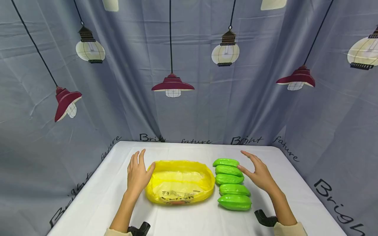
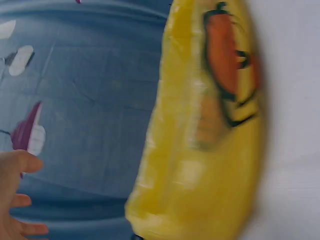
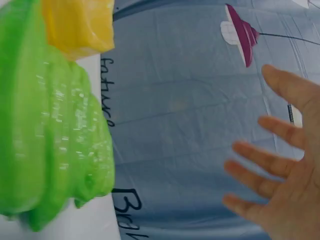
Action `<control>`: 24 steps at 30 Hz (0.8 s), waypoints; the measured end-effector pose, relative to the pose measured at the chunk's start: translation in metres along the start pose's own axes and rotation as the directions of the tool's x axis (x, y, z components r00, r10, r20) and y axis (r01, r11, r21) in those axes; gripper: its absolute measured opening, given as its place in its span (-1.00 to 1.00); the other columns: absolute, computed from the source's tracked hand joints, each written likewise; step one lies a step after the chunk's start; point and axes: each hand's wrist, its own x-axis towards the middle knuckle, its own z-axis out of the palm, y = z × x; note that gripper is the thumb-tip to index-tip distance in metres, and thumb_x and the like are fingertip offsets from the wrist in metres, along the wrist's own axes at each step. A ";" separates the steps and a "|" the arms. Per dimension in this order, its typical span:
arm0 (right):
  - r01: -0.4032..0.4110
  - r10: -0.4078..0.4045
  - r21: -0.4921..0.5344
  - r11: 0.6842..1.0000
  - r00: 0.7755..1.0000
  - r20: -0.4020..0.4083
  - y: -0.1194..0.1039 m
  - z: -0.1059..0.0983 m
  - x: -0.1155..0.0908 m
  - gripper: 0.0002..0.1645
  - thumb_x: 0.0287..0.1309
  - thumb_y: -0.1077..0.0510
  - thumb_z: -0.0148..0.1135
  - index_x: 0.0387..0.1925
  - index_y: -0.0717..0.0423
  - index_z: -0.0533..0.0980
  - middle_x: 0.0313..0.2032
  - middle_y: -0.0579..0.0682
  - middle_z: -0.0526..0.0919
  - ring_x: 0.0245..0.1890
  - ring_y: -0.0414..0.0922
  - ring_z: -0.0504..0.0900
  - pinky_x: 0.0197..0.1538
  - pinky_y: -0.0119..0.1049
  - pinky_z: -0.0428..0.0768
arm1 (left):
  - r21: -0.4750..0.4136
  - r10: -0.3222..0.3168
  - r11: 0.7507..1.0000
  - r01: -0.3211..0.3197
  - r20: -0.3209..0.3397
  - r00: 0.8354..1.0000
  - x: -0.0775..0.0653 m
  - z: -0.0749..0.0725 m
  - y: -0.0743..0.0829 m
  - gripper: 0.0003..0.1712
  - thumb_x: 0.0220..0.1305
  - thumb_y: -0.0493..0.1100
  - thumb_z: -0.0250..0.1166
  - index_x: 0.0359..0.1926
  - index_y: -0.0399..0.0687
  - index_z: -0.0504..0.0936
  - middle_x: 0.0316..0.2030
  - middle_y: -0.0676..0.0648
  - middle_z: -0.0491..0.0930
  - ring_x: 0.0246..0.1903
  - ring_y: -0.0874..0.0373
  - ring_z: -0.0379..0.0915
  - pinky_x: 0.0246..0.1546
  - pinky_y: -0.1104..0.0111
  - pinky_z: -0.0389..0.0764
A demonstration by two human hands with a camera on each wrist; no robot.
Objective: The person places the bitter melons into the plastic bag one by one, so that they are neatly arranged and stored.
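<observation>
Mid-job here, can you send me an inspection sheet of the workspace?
Surface: white table, lying under everything in use.
Job's things: yellow translucent plastic bag with printed artwork, mouth spread open, no contents visible; five glossy green elongated ridged pieces lined up to its right.
Clutter: nothing seen.
Hands: left hand open beside the bag; right hand open beside the green pieces; neither grips anything. Black fitting at each wrist.
Cables: nothing seen; the lamp cords are only printed.
Surroundings: grey-blue fabric curtain behind and at both sides, printed with lamps and black lettering.
</observation>
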 end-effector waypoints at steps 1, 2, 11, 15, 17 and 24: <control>0.013 -0.013 0.024 1.000 1.000 -0.004 0.000 0.000 -0.005 -0.25 0.10 -0.02 0.28 0.30 0.03 0.25 0.20 0.19 0.35 0.16 0.22 0.30 0.03 0.34 0.23 | -0.025 0.001 1.000 -0.002 -0.017 1.000 -0.004 0.002 -0.002 -0.24 0.22 0.02 0.19 0.33 -0.17 0.13 0.26 -0.37 0.10 0.26 -0.29 -0.04 0.20 -0.12 0.02; 0.025 -0.025 0.041 0.999 1.000 -0.004 0.000 0.001 -0.009 -0.27 0.10 0.00 0.29 0.29 0.02 0.27 0.16 0.16 0.40 0.13 0.19 0.35 0.01 0.33 0.27 | -0.047 -0.001 0.999 0.000 -0.032 0.999 -0.008 0.004 -0.005 -0.26 0.22 0.00 0.19 0.32 -0.17 0.14 0.24 -0.36 0.12 0.25 -0.27 0.00 0.19 -0.10 0.05; 0.012 -0.035 0.162 0.987 0.990 0.140 0.010 0.014 -0.052 -0.28 -0.07 0.03 0.42 0.18 -0.14 0.39 -0.02 -0.13 0.59 -0.04 -0.03 0.54 -0.03 0.10 0.44 | -0.201 -0.073 0.977 0.068 -0.019 0.997 -0.039 0.032 -0.029 -0.33 0.24 -0.09 0.20 0.31 -0.16 0.19 0.23 -0.28 0.17 0.21 -0.21 0.09 0.16 -0.08 0.13; -0.027 -0.017 0.216 0.976 0.980 0.200 0.015 0.024 -0.064 -0.29 -0.12 0.01 0.45 0.14 -0.07 0.43 0.00 -0.15 0.58 -0.06 -0.09 0.56 -0.04 0.05 0.45 | -0.274 -0.085 0.957 0.090 0.033 0.996 -0.049 0.042 -0.038 -0.34 0.28 -0.09 0.17 0.33 -0.12 0.15 0.25 -0.29 0.13 0.23 -0.23 0.06 0.14 -0.13 0.17; -0.027 -0.026 0.242 0.970 0.977 0.213 0.018 0.029 -0.068 -0.30 -0.13 0.01 0.46 0.12 -0.01 0.45 0.02 -0.13 0.57 -0.04 -0.13 0.54 -0.03 0.01 0.46 | -0.317 -0.087 0.943 0.101 0.058 0.994 -0.053 0.045 -0.042 -0.34 0.30 -0.08 0.15 0.34 -0.10 0.14 0.26 -0.29 0.11 0.24 -0.24 0.05 0.14 -0.14 0.19; 0.033 -0.093 0.260 0.965 0.971 0.221 0.026 0.041 -0.073 -0.35 -0.13 0.03 0.45 0.09 -0.04 0.49 0.04 -0.13 0.56 0.05 -0.28 0.47 -0.02 -0.11 0.48 | -0.380 -0.080 0.918 0.112 0.099 0.992 -0.061 0.055 -0.056 -0.35 0.33 -0.04 0.12 0.36 -0.05 0.14 0.28 -0.29 0.08 0.24 -0.25 0.04 0.12 -0.18 0.18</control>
